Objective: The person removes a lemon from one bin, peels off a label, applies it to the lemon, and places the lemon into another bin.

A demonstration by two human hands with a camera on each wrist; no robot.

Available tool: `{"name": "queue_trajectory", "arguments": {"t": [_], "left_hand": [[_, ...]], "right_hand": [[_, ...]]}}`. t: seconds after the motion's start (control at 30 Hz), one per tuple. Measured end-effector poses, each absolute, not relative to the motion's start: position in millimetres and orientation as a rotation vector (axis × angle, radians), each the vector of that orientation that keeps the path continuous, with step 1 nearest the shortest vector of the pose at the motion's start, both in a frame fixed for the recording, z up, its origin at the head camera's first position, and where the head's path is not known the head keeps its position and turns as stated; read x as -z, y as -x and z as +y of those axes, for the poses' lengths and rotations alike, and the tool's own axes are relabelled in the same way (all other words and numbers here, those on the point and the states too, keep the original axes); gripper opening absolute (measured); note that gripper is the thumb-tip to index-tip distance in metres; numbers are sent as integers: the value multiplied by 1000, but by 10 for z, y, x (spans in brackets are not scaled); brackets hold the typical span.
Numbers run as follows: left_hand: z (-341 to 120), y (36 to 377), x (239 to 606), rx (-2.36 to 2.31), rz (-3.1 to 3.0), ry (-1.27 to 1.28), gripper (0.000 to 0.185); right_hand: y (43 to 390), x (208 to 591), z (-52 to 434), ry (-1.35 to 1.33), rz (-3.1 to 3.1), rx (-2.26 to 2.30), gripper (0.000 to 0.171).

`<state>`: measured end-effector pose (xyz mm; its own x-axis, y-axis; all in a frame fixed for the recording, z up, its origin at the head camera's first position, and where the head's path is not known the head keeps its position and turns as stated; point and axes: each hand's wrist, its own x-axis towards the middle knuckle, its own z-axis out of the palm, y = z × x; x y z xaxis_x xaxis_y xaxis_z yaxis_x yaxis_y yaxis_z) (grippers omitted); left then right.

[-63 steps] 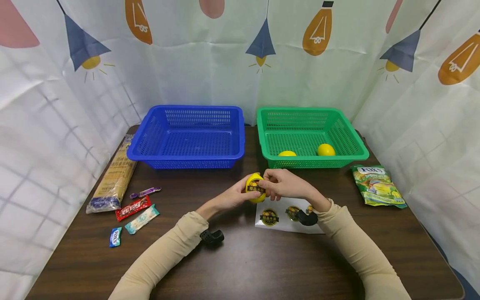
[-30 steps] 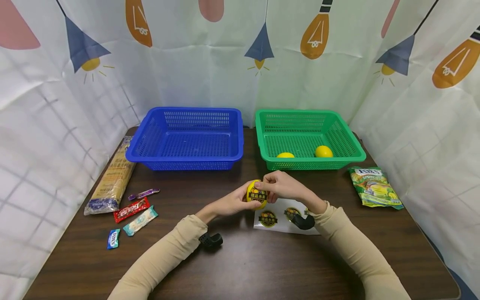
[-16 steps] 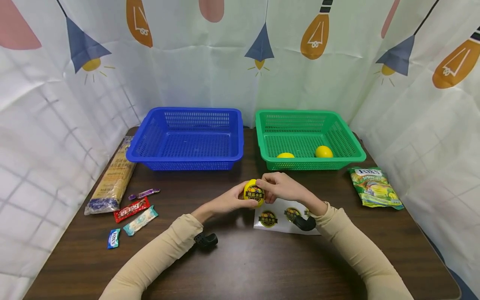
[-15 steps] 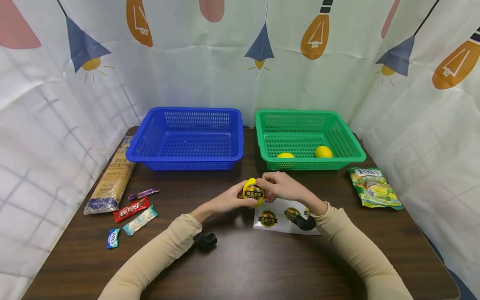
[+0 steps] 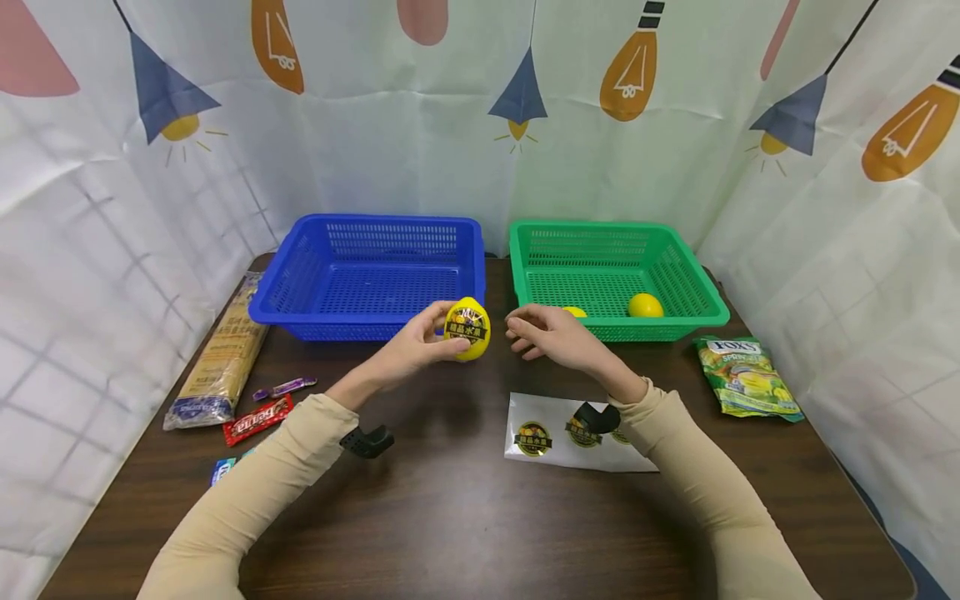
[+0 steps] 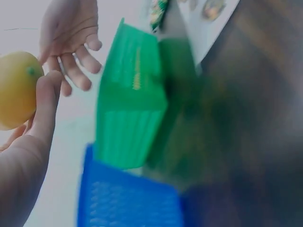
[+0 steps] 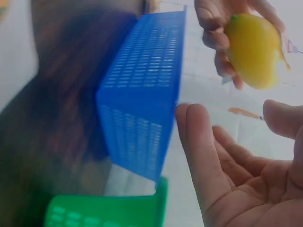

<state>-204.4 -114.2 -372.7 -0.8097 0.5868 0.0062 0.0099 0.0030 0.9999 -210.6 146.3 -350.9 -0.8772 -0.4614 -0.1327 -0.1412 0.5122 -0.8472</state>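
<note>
Holding the yellow lemon [image 5: 467, 328] at the frame's centre, before the blue basket [image 5: 369, 277], the left hand [image 5: 411, 350] curls round its back. The right hand [image 5: 551, 337] hangs beside it, relaxed and empty. The lemon looks light, rigid and smooth, best cupped round its middle.

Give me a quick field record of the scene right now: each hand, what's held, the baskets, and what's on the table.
left hand: grips the labelled lemon, raised in front of the blue basket
right hand: empty, fingers relaxed, beside the lemon
blue basket: nothing visible inside
green basket: two yellow lemons
sticker sheet: flat on the table, round labels showing
table left: pasta pack, small candies
table right: Fox's bag
</note>
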Motion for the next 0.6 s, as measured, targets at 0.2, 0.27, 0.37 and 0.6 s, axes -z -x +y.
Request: {"name": "queue_trajectory", "arguments": {"t": [0.2, 0.27, 0.37, 0.6], "left_hand": [[-1212, 2212, 3449, -1941, 1883, -586, 55], [-1240, 2296, 3385, -1948, 1912, -588, 54], [-1301, 2470, 3321, -1952, 1964, -564, 54], [-1458, 2971, 3284, -2075, 1990, -426, 53]], "right_hand": [[2296, 3433, 1247, 432, 2455, 1369, 55], [2369, 3425, 1163, 416, 2528, 1290, 60], [2475, 3430, 1036, 385, 2624, 1123, 66], [2622, 3503, 819, 398, 2767, 953, 43]]}}
